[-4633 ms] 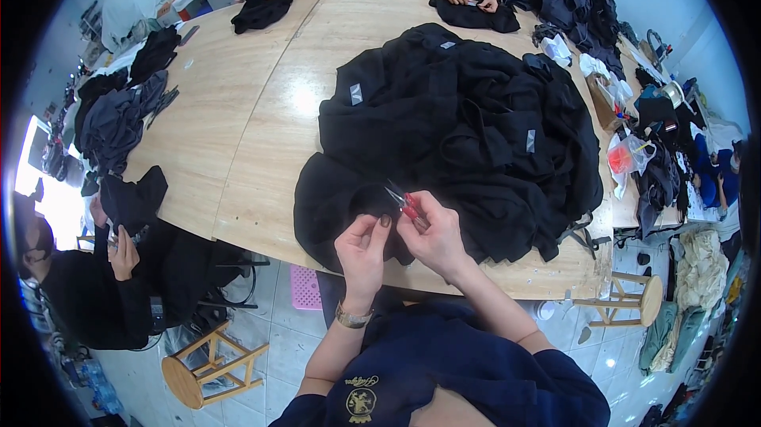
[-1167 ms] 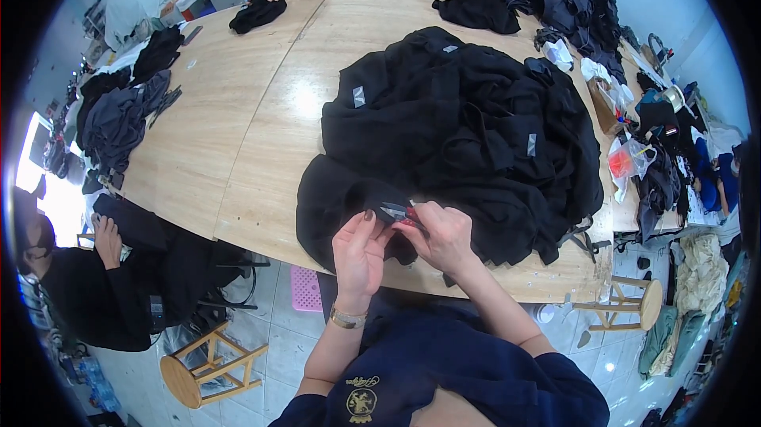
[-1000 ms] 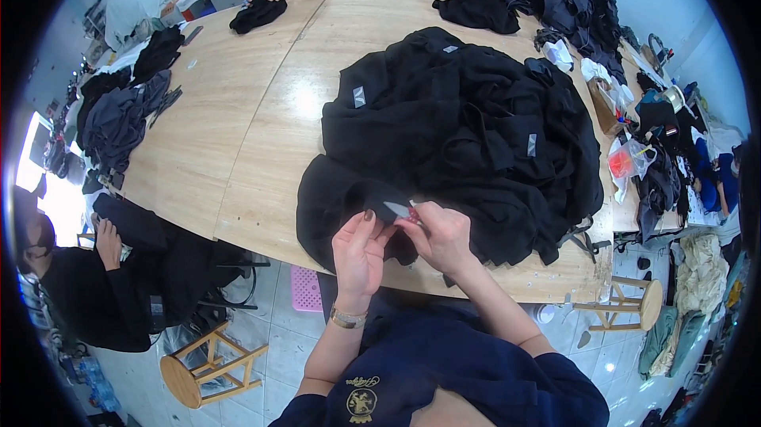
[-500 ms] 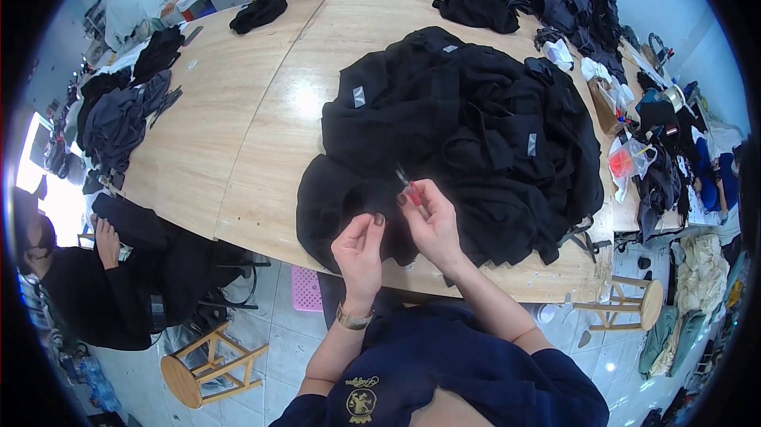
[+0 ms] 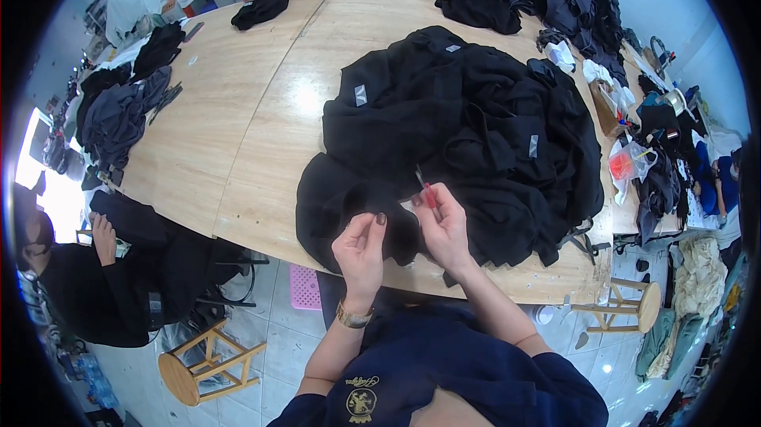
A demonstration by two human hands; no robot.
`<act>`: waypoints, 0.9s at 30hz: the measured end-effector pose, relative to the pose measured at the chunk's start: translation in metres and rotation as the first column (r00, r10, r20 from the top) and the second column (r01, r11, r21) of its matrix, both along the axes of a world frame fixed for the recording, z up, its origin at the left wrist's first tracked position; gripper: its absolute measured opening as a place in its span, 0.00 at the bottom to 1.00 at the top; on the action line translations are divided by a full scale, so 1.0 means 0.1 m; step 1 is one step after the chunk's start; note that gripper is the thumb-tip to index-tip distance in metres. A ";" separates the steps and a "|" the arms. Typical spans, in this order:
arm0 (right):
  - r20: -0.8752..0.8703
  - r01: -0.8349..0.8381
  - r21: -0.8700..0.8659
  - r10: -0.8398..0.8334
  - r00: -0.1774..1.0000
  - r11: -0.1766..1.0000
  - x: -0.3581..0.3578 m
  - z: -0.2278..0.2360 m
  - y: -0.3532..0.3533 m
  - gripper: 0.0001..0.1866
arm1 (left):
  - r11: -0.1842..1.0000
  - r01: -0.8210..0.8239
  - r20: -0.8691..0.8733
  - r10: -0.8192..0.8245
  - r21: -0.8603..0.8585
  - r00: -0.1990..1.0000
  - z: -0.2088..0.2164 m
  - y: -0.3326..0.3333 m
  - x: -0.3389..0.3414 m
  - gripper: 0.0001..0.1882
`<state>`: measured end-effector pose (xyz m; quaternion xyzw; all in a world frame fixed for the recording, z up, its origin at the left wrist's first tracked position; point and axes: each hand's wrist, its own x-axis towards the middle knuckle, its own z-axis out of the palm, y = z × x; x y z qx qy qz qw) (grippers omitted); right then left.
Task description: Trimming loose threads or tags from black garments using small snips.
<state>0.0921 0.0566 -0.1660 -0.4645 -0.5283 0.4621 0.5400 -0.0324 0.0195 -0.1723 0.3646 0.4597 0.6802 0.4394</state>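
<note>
Right hand (image 5: 444, 225) pinched shut on a small red-handled tool (image 5: 426, 189), tip raised over the black garment (image 5: 349, 205) at the near table (image 5: 238, 150) edge; left hand (image 5: 361, 249) loosely curled, fingertips pinched, contents not discernible. Judged mid-way: one garment in hand, large black pile (image 5: 468, 118) (grey labels showing) apparently left. Co-workers seated across and at left; wooden stools (image 5: 198, 364) below, nothing blocking.

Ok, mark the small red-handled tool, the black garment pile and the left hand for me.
red-handled tool (image 5: 429, 193), head view, on its red handle.
black garment pile (image 5: 468, 110), head view, on the middle of the heap.
left hand (image 5: 361, 246), head view, on the palm.
</note>
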 end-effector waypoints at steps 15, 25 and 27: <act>0.640 -0.210 0.403 -0.110 0.760 0.891 0.14 0.07 -0.06 0.15 | 0.999 0.036 0.085 -0.035 -0.009 0.996 0.03 -0.01 -0.03 0.05; 0.537 -0.149 0.491 -0.163 0.828 0.859 0.13 0.09 -0.04 0.12 | 0.999 0.025 -0.008 -0.025 -0.028 1.000 0.06 0.00 -0.04 0.04; 0.430 -0.080 0.325 -0.071 0.900 0.942 0.13 0.06 -0.05 0.13 | 0.986 0.166 0.370 -0.152 -0.005 0.916 0.09 0.03 -0.05 0.06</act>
